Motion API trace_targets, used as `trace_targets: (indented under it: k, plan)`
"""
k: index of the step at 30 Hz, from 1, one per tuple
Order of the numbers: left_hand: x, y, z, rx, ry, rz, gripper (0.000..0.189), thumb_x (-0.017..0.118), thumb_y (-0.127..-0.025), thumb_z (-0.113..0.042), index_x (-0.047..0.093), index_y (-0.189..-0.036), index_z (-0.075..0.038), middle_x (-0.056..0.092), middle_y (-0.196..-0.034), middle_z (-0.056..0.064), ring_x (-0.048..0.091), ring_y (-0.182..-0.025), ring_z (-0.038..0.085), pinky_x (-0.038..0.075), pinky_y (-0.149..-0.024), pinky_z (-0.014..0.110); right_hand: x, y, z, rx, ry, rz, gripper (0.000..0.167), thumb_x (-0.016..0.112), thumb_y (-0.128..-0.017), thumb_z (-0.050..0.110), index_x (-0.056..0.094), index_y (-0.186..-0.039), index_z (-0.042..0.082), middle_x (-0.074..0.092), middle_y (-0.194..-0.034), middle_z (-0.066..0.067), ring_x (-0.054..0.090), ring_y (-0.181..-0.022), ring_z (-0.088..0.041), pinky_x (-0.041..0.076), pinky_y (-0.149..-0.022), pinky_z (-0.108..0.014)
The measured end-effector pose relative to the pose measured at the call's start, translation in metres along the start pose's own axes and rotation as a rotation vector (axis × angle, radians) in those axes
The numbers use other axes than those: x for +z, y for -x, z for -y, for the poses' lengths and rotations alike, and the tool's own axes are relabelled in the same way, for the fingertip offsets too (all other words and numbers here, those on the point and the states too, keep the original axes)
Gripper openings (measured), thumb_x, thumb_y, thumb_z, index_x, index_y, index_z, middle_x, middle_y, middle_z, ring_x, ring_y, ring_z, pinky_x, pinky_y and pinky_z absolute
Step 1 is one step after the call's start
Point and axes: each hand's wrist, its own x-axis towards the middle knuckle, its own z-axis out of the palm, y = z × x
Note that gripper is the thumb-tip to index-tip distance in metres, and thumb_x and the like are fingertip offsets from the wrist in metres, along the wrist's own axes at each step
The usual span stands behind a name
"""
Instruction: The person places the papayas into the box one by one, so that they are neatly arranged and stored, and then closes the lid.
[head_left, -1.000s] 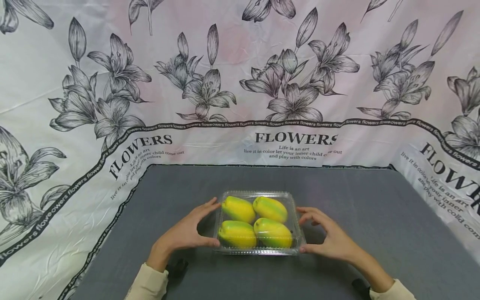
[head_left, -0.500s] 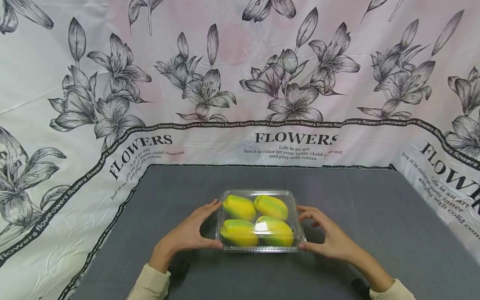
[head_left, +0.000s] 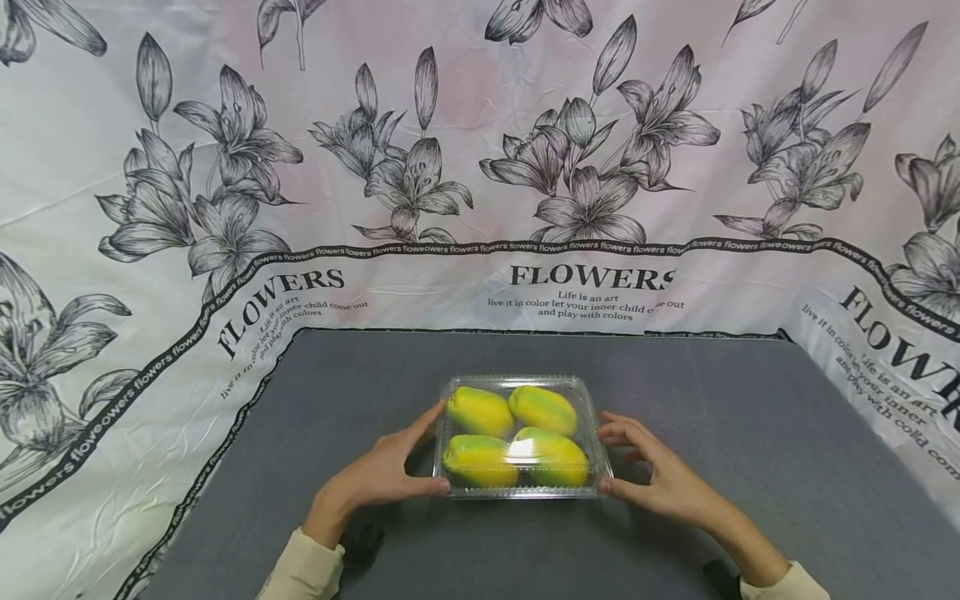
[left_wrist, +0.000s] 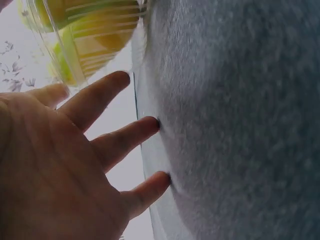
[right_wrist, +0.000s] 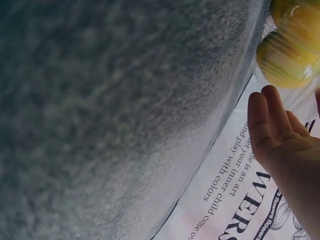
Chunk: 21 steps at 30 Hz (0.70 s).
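A clear plastic clamshell box point(head_left: 517, 492) with its lid down sits between both hands in the head view. Through the lid show several yellow-green mango-like fruits point(head_left: 480, 460). On the box's left side, my left hand point(head_left: 378, 468) touches it with the thumb at the near corner and a finger farther back. Its other fingers are spread and straight in the left wrist view, fingertips point(left_wrist: 150, 124) at the grey tabletop. My right hand point(head_left: 660, 471) touches the right side, its thumb by the near right corner. In the right wrist view its fingers point(right_wrist: 260, 120) extend almost straight beside the box.
The grey table point(head_left: 360, 367) spreads around the box on all sides. Behind it and along both sides hangs a white cloth point(head_left: 420, 292) printed with flowers and lettering.
Between the two hands, the box has shifted slightly away from me and a little to the right. The left hand has moved along with it; the right hand has hardly moved.
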Motion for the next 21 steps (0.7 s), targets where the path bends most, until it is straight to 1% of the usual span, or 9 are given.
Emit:
trace_targets:
  k: [4,6,8,11,14,17,19,21]
  plan:
    - [0.0018,-0.0013,-0.0001,0.008,0.049,0.005,0.105,0.078,-0.086,-0.052,0.005,-0.161,-0.049,0.047,-0.159,-0.001,0.025,-0.155,0.040,0.014,-0.113,0.081,0.0002,-0.0002,0.0016,0.061,-0.005,0.021,0.058,0.079,-0.091,0.033,0.051,-0.141,0.026,0.059,-0.140,-0.003,0.063,-0.118,-0.023,0.055,-0.091,-0.040]
    - [0.0025,-0.0018,0.0004,0.021,0.065,0.003,0.104,0.078,-0.087,-0.050,0.005,-0.161,-0.048,0.048,-0.158,-0.001,0.024,-0.155,0.040,0.017,-0.114,0.080,0.0000,-0.0001,0.0023,0.087,-0.023,0.029,0.058,0.078,-0.091,0.033,0.050,-0.142,0.027,0.064,-0.134,-0.001,0.064,-0.117,-0.023,0.055,-0.089,-0.040]
    - [0.0029,-0.0020,0.0012,0.037,0.084,-0.003,0.103,0.078,-0.088,-0.048,0.006,-0.162,-0.047,0.046,-0.159,0.000,0.028,-0.154,0.037,0.023,-0.114,0.076,-0.0002,0.0003,0.0025,0.109,-0.049,0.045,0.058,0.077,-0.092,0.033,0.048,-0.142,0.027,0.066,-0.130,-0.001,0.065,-0.114,-0.020,0.055,-0.086,-0.037]
    - [0.0030,-0.0021,0.0025,0.056,0.106,-0.014,0.100,0.077,-0.089,-0.046,0.009,-0.162,-0.045,0.042,-0.161,0.002,0.036,-0.152,0.031,0.031,-0.115,0.071,-0.0002,-0.0001,0.0003,0.110,-0.132,0.083,0.061,0.074,-0.095,0.028,0.043,-0.147,0.021,0.069,-0.125,-0.005,0.067,-0.107,-0.013,0.056,-0.083,-0.031]
    - [0.0033,-0.0027,0.0021,0.066,0.104,-0.020,0.094,0.074,-0.092,-0.046,0.011,-0.163,-0.043,0.035,-0.165,0.000,0.038,-0.151,0.027,0.032,-0.115,0.069,0.0000,-0.0007,-0.0031,0.102,-0.228,0.140,0.067,0.071,-0.097,0.022,0.035,-0.153,0.015,0.071,-0.115,-0.010,0.069,-0.099,-0.010,0.057,-0.081,-0.028]
    - [0.0048,-0.0037,0.0007,0.074,0.097,-0.023,0.090,0.069,-0.095,-0.045,0.010,-0.163,-0.042,0.027,-0.168,-0.002,0.037,-0.152,0.026,0.032,-0.116,0.068,-0.0002,-0.0010,-0.0047,0.102,-0.293,0.187,0.073,0.070,-0.098,0.019,0.027,-0.156,0.012,0.071,-0.108,-0.011,0.070,-0.094,-0.014,0.058,-0.080,-0.029]
    - [0.0060,-0.0039,-0.0006,0.074,0.084,-0.036,0.089,0.068,-0.096,-0.045,0.010,-0.163,-0.041,0.029,-0.168,-0.001,0.037,-0.152,0.027,0.032,-0.115,0.069,-0.0005,-0.0010,-0.0047,0.105,-0.300,0.203,0.076,0.070,-0.098,0.020,0.024,-0.158,0.013,0.071,-0.106,-0.009,0.070,-0.092,-0.017,0.058,-0.079,-0.029]
    - [0.0071,-0.0040,-0.0017,0.062,0.068,-0.056,0.090,0.069,-0.095,-0.046,0.011,-0.163,-0.041,0.035,-0.166,0.002,0.038,-0.151,0.030,0.032,-0.115,0.069,-0.0011,-0.0013,-0.0041,0.107,-0.313,0.214,0.077,0.068,-0.099,0.019,0.021,-0.159,0.013,0.071,-0.103,-0.010,0.070,-0.090,-0.021,0.057,-0.078,-0.029]
